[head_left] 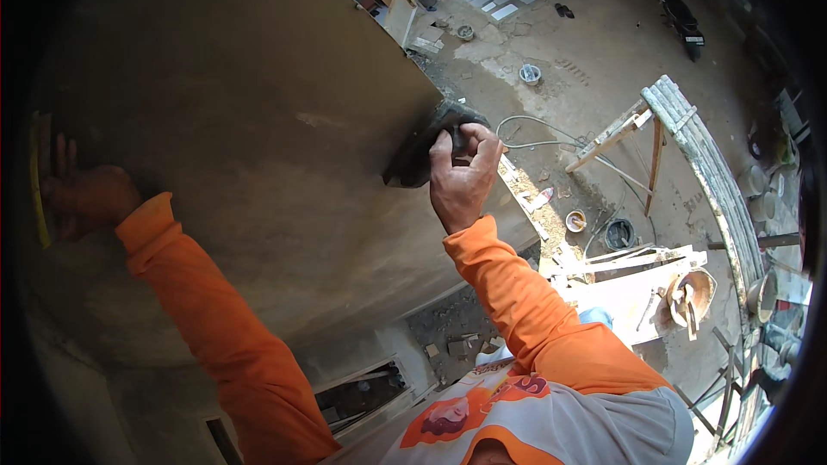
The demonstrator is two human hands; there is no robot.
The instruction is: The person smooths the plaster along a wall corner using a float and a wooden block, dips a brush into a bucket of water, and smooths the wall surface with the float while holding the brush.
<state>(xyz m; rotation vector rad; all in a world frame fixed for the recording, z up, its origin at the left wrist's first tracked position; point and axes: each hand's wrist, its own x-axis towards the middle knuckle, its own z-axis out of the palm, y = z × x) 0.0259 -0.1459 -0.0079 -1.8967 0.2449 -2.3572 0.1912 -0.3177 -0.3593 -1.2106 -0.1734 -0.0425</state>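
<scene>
- At the centre of the frame, the right hand [461,179] has its grip clenched on the handle of a dark plastering float [424,148], whose face lies against the grey wall [258,120] at the wall's right edge.
- At the far left of the frame, the left hand [84,194] rests on the wall with fingers spread, beside a thin yellow strip [37,181]; whether that grip grasps the strip or only touches near it, I cannot tell, since that part is dark and bent by the lens.
- Both orange sleeves [233,336] come in from the lower edge, and the wall fills the upper left half of the picture.
- Judged from this, the step in hand is smoothing the wet-looking render near the wall's outer corner, with 1 hand working and 1 hand bracing.
- As a judgement, the next move calls for the float kept flat with even pressure and drawn along the edge without digging its rim in, while the left hand holds the body steady.
- Far below at right lie a wooden trestle [633,129], a bent scaffold ladder [702,155], a wheelbarrow [689,293], small buckets [530,74] and a hose on the dirt ground [594,52]; the height suggests care with balance.
</scene>
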